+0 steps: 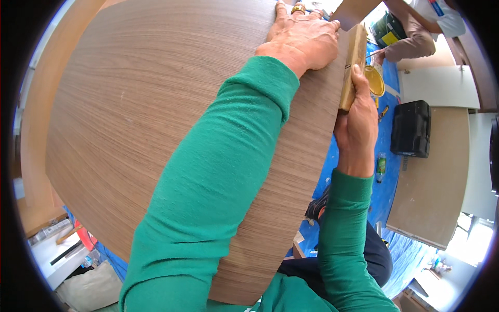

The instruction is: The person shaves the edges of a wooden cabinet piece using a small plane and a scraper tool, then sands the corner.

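One block (357,49), one large wood-grain panel (125,99)

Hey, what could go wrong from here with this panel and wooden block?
The right hand holds the wooden block at the edge of the wood-grain panel; a slip might mark that edge. The left hand lies on the panel near the block, so its fingers could perhaps get knocked. A yellow container shows just past the block, which might hit it if dropped.

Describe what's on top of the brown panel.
The left hand rests on the panel near its far edge; the green sleeve stretches over it. Whatever lies directly beneath hand and sleeve is covered.
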Demonstrator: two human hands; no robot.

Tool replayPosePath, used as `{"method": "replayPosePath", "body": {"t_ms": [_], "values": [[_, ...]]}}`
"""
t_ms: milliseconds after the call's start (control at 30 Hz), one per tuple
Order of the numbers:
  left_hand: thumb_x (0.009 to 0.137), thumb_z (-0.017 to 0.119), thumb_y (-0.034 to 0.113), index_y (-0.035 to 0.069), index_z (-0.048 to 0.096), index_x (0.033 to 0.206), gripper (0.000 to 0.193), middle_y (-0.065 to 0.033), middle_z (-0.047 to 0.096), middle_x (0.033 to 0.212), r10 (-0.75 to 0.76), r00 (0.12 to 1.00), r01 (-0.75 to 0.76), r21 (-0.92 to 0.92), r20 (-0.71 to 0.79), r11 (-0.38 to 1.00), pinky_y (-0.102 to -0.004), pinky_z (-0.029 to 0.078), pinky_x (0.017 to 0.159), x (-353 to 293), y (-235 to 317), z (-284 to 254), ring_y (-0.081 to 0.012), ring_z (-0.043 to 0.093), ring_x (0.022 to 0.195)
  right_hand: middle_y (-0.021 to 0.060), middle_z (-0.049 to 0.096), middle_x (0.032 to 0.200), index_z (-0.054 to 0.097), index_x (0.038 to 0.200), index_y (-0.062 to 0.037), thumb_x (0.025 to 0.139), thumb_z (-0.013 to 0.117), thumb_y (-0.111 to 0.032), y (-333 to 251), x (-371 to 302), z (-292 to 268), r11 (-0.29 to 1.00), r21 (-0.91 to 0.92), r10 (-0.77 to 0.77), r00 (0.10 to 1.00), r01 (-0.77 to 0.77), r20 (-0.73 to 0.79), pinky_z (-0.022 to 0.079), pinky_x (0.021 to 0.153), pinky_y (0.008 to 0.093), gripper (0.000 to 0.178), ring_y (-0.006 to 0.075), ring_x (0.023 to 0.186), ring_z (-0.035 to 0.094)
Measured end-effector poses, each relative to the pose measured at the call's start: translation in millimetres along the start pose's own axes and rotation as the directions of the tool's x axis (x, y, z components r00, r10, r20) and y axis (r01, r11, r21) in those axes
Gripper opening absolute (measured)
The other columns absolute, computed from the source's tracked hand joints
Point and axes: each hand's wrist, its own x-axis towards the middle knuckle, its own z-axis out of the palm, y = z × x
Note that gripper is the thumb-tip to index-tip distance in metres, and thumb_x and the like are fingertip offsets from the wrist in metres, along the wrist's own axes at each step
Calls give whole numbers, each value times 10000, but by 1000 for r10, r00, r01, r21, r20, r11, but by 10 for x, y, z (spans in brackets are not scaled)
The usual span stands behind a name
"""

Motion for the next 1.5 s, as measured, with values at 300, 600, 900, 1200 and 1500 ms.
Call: {"method": "replayPosePath", "body": {"t_ms": [300,600,900,1200,1500], "values": [[1181,455,529,285,627,1659,563,-75,528,1768,43,996,-36,92,-75,995,-509,232,1400,98,-92,180,-336,401,1673,20,583,881,707,1139,9,1147,690,-456,73,-555,-888,960,-281,-85,963,10,-256,456,675,294,465,116,777,552],[857,815,597,317,606,1679,893,-161,554,1705,-112,988,103,91,102,990,-509,435,1307,193,330,-8,-372,459,1624,279,806,1087,755,1174,139,1037,771,-551,1649,-544,-2658,664,-617,-1,824,-423,-566,580,912,494,703,423,1000,773],[1093,735,364,119,867,1332,367,-157,857,1230,-165,981,167,-11,98,986,-417,622,1093,751,393,-291,-239,804,1156,332,773,1104,747,1109,112,1050,743,-551,2229,-897,-3479,595,-593,-53,710,-542,-702,548,960,584,665,518,1071,738],[1051,805,226,98,886,1213,222,-87,779,1270,93,834,-409,496,544,765,-475,590,1029,896,1079,-446,-286,745,1089,338,601,1432,611,1420,125,1108,688,-513,2592,-1229,-3804,407,-668,-188,659,-623,-728,513,1104,620,715,528,1279,642],[984,713,17,-28,790,985,89,-216,783,974,30,713,-665,661,701,348,-518,619,868,795,1430,-126,-381,777,881,314,617,1433,600,1444,114,1111,687,-522,2630,-1317,-3931,228,-746,-191,722,-626,-665,544,1077,583,723,516,1287,649]]}}
